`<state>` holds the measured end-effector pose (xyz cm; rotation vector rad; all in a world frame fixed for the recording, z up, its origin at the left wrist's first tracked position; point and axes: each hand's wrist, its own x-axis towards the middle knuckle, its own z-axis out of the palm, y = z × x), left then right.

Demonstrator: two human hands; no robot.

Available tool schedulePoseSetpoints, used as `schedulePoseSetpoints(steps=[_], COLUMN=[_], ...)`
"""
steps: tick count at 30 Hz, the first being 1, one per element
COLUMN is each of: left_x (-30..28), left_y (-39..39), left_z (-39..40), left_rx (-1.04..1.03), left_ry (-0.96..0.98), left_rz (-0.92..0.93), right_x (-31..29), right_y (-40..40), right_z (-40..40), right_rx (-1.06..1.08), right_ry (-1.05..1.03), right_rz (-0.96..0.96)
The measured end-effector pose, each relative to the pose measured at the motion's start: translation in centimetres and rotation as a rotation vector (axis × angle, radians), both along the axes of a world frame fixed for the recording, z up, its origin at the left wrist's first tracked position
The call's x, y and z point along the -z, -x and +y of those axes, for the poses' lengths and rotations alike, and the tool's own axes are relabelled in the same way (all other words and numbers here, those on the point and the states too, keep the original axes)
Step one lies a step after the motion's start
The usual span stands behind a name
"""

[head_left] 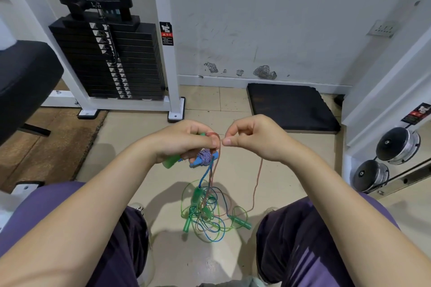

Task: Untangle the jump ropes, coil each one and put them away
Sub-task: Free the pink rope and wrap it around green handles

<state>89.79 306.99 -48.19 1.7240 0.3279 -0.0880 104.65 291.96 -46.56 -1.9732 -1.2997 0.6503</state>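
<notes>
Left hand (pixel 184 141) grips a green handle (pixel 172 161), a blue handle (pixel 198 161) and a braided bundle (pixel 204 154); right hand (pixel 253 137) pinches a thin red cord (pixel 257 179). Glossy translucent ropes (pixel 207 214) lie tangled on the tiled floor (pixel 130 137) between the knees.

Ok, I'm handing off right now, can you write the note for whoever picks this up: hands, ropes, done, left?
Left hand: grips a bundle of handles, a green handle, a blue handle and a braided purple-white cord.
Right hand: pinches the reddish rope near the left fingers.
Tangle: green, blue and reddish ropes hang from the left hand to a heap on the floor between the feet.
Done: nothing coiled or put away.
Left: free each rope, coil, store.
</notes>
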Motion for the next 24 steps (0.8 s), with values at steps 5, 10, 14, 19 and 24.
schedulePoseSetpoints(steps=[5,10,14,19,24], left_x=[0.1,0.3,-0.5,-0.4,-0.5], left_y=[0.6,0.7,0.5,0.0,0.1], left_z=[1.2,1.5,0.4,-0.7,0.0], left_rx=[-0.102,-0.198,-0.251,-0.222,-0.224], left_ry=[-0.308,-0.389,-0.177,-0.126,-0.208], left_rz=[0.111,0.057,-0.064,-0.082,-0.072], right_x=[-0.3,-1.1,-0.8,0.4,0.5], right_y=[-0.5,-1.5,-0.2,0.6,0.4], right_z=[0.0,-0.8,-0.5,0.1,0.1], right_rx=[0.266,0.392,0.242,0.022,-0.01], right_ry=[-0.34,-0.418,-0.248,-0.151,-0.021], right_rz=[0.106,0.375,0.492,0.415,0.12])
